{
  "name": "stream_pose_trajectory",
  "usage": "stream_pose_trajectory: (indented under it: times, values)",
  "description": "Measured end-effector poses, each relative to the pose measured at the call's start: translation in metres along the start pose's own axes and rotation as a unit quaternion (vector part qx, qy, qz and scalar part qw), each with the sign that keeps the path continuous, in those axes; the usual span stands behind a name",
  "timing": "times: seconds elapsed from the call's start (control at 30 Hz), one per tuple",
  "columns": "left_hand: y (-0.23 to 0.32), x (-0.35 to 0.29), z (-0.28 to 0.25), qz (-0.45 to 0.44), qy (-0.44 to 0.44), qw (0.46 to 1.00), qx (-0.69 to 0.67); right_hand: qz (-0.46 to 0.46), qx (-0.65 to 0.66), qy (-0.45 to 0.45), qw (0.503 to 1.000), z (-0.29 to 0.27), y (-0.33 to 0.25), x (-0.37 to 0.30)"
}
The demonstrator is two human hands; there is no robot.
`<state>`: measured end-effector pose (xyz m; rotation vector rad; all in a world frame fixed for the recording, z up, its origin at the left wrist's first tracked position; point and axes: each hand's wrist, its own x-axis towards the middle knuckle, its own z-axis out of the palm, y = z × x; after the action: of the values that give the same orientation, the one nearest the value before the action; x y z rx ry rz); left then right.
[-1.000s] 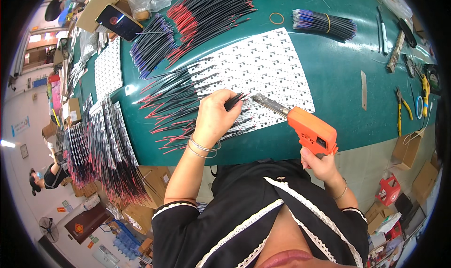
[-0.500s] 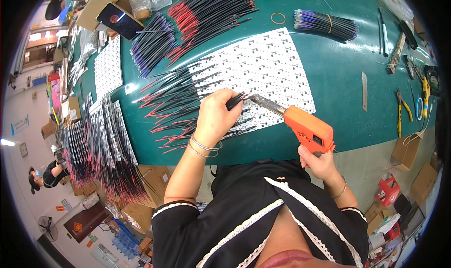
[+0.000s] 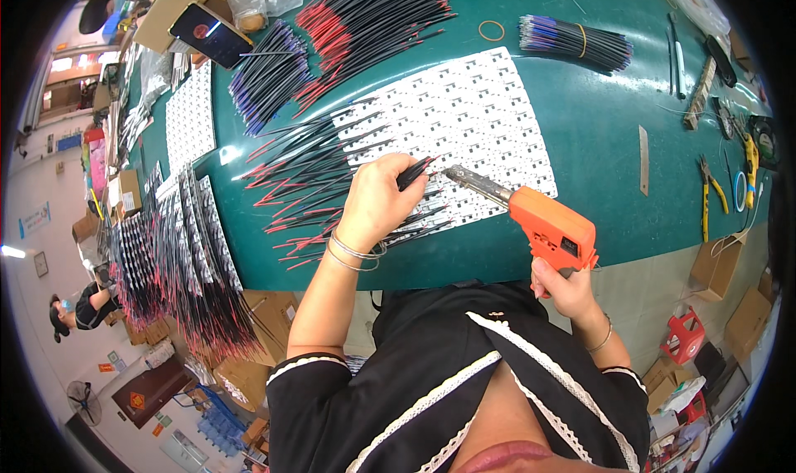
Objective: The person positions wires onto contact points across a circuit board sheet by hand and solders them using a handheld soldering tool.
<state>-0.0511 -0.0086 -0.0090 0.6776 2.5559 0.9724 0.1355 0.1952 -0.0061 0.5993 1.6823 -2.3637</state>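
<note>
My left hand (image 3: 380, 198) is closed around a small bunch of black wires (image 3: 413, 174), their tips sticking out past the thumb and forefinger. It hovers over a white panel of small circuit boards (image 3: 481, 112). Rows of black wires with red ends (image 3: 303, 162) lie along the panel's left part, partly covered by that hand. My right hand (image 3: 564, 289) grips the handle of an orange soldering gun (image 3: 551, 224). The gun's metal nose points left, its tip a little apart from the wire ends in my left hand.
Loose black and red wires (image 3: 381, 21) and purple-ended wires (image 3: 269, 79) lie at the back, near a phone (image 3: 210, 35). A banded wire bundle (image 3: 574, 43) is back right. Pliers (image 3: 711, 195) and a metal strip (image 3: 643, 160) lie right. Wired panels (image 3: 195, 249) overhang the left edge.
The soldering gun has shifted slightly right and its tip has drawn back from the wires. My left hand has moved slightly left, and its bunch of wires is tilted more upward.
</note>
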Motion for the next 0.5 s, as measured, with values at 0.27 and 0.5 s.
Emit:
stream_pose_trajectory:
  times: [0.27,0.5]
  values:
    - [-0.0010,0.0048,-0.0060,-0.005,-0.055,0.998,-0.011,-0.010,-0.002,0.005,1.000,0.0000,0.0035,0.0002]
    - [-0.0039,0.0059,-0.0053,0.002,-0.054,0.998,-0.016,-0.003,-0.006,-0.003,1.000,0.0005,0.0026,0.0014]
